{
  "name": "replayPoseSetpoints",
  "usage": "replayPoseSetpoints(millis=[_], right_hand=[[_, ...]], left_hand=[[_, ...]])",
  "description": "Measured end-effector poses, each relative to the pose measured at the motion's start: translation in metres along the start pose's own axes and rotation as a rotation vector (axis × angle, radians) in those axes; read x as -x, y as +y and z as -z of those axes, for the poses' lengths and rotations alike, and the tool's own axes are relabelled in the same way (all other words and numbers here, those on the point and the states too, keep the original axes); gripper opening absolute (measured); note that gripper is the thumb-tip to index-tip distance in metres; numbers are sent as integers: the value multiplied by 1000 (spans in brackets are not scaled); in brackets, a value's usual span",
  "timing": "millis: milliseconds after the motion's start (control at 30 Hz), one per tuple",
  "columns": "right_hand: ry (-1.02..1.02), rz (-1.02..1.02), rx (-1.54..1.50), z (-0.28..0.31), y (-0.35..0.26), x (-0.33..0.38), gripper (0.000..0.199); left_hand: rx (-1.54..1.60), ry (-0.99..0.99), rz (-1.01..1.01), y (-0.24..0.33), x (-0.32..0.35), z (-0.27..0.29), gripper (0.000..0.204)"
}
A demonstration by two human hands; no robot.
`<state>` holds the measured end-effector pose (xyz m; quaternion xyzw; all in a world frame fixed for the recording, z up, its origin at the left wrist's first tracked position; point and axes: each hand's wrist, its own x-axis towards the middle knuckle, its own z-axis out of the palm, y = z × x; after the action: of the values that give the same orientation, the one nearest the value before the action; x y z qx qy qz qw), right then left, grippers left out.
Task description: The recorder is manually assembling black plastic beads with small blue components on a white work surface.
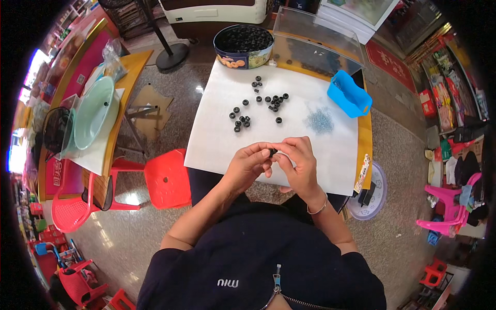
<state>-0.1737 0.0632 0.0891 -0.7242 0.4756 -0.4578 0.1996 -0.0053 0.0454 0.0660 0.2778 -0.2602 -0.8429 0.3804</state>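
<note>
Over the near edge of the white-covered table (217,150), both hands meet at the fingertips. Between them is a small black part (273,152), mostly covered by the fingers. My left hand (249,164) pinches it with thumb and index finger. My right hand (296,164) closes on it from the other side. Farther out on the white sheet lie several loose black round parts with holes in the middle, such as one black round part (279,120) just beyond my fingers. To their right, small pale-blue bits (320,121) are spread in a patch.
At the table's far edge stands a round tin (243,63) full of black parts, beside a clear plastic box (318,39). A blue plastic basket (349,95) sits at the right edge. On the left are a red stool (168,179) and a side table with a green basin (95,116).
</note>
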Motion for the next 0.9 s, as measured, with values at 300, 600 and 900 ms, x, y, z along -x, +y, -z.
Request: replayPoseSetpoints(millis=[300, 600, 900], right_hand=[[55, -106, -205, 3, -8, 5, 19], [24, -117, -209, 5, -10, 5, 16], [-4, -121, -203, 7, -12, 3, 16]], left_hand=[[-27, -31, -45, 1, 7, -7, 28], [-14, -13, -99, 1, 9, -7, 18], [-54, -2, -136, 3, 10, -10, 18]])
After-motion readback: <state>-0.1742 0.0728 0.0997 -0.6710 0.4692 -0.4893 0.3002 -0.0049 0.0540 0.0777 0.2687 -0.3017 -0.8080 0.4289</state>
